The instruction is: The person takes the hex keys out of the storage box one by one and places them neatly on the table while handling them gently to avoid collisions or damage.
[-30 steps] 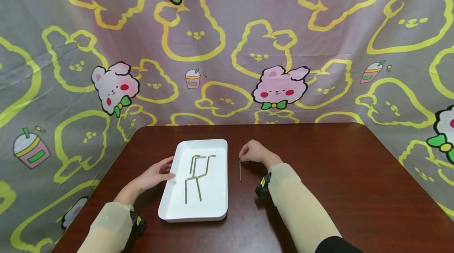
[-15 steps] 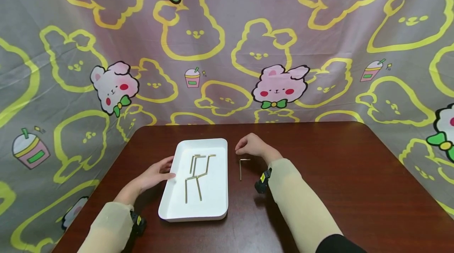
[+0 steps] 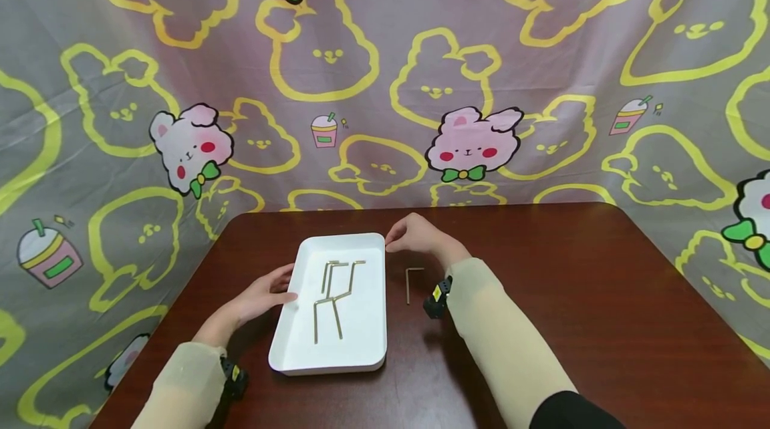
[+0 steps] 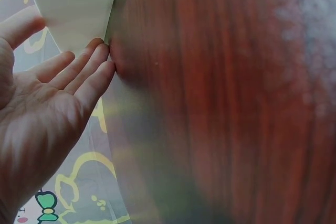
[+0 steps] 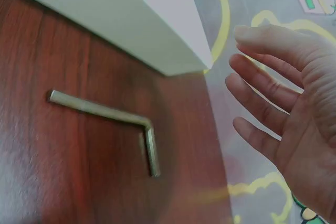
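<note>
In the head view a white tray (image 3: pixel 361 349) holds several L-shaped hex keys (image 3: pixel 339 319). My left hand (image 3: pixel 265 292) holds the tray's left side, thumb over the rim and fingers against the outer wall. The left wrist view shows the fingers (image 4: pixel 94 72) at the wall's lower edge. My right hand (image 3: pixel 418 238) is beside the tray's far right corner. Its fingers are loosely bent with nothing between them in the right wrist view, just apart from the tray wall. One hex key (image 5: pixel 100 109) lies on the table right of the tray, below that hand.
The dark brown wooden table (image 3: pixel 541 322) extends to the right of the tray. A patterned cloth (image 3: pixel 385 81) with cartoon rabbits hangs behind the table and along its sides.
My right hand has let go of the hex key, now flat on the table, and moved left and away from me to the tray's far right corner. The left hand stays put.
</note>
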A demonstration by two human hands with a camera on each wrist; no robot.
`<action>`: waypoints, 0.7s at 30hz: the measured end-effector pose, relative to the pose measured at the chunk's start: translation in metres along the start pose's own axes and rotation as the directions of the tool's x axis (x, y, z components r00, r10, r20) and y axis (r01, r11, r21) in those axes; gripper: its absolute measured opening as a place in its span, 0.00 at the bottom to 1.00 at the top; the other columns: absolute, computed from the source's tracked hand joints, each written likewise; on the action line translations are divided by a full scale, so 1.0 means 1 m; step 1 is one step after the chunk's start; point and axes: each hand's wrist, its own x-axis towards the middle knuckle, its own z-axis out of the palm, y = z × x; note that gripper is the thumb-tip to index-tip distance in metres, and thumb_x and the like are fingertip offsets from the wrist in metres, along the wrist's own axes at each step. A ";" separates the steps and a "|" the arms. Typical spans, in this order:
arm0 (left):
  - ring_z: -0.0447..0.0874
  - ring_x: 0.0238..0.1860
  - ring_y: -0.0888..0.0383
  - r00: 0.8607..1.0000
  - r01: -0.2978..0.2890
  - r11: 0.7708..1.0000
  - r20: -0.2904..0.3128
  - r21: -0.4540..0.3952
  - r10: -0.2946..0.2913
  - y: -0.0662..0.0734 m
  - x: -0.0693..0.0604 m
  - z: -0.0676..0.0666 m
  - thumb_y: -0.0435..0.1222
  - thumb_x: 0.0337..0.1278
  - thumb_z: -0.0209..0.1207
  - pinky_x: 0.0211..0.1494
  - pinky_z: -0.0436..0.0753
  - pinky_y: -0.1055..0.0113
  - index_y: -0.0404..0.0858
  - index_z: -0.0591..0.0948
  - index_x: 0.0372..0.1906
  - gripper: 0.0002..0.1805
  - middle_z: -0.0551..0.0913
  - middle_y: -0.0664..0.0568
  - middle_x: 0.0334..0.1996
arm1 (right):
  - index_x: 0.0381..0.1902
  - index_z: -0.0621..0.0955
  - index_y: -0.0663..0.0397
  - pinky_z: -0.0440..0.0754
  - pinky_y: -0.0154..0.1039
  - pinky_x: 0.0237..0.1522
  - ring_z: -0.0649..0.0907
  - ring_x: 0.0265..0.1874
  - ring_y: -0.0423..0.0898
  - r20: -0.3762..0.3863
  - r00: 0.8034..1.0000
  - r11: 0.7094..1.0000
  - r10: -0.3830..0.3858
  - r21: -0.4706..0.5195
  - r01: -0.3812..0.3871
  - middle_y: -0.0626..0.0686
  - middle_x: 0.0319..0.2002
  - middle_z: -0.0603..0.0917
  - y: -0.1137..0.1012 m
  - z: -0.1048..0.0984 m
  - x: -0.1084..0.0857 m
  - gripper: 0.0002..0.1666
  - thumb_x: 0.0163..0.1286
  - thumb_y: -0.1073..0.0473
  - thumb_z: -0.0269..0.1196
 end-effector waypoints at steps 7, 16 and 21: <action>0.68 0.62 0.37 1.000 -0.008 1.000 -0.004 0.004 0.008 -0.002 0.001 0.000 0.37 0.61 0.64 0.62 0.68 0.43 0.28 0.57 0.72 0.41 0.70 0.31 0.62 | 0.34 0.88 0.54 0.79 0.38 0.39 0.80 0.35 0.46 0.018 0.998 0.998 -0.066 -0.002 0.066 0.46 0.31 0.85 -0.020 0.002 0.006 0.05 0.60 0.61 0.71; 0.67 0.62 0.36 1.000 -0.005 1.000 -0.003 0.002 0.005 -0.002 0.000 0.000 0.37 0.61 0.63 0.62 0.68 0.42 0.28 0.57 0.72 0.40 0.69 0.31 0.62 | 0.34 0.88 0.53 0.77 0.36 0.35 0.80 0.32 0.43 0.080 0.993 0.995 -0.087 -0.039 0.090 0.45 0.29 0.85 -0.040 0.019 0.014 0.05 0.59 0.60 0.72; 0.67 0.62 0.36 1.000 0.006 1.000 -0.003 -0.004 -0.006 -0.001 -0.001 0.001 0.37 0.61 0.63 0.62 0.67 0.42 0.28 0.57 0.72 0.40 0.69 0.31 0.63 | 0.36 0.88 0.54 0.78 0.36 0.35 0.80 0.32 0.43 0.105 0.989 0.994 -0.100 -0.039 0.104 0.44 0.29 0.85 -0.047 0.030 0.018 0.07 0.59 0.60 0.72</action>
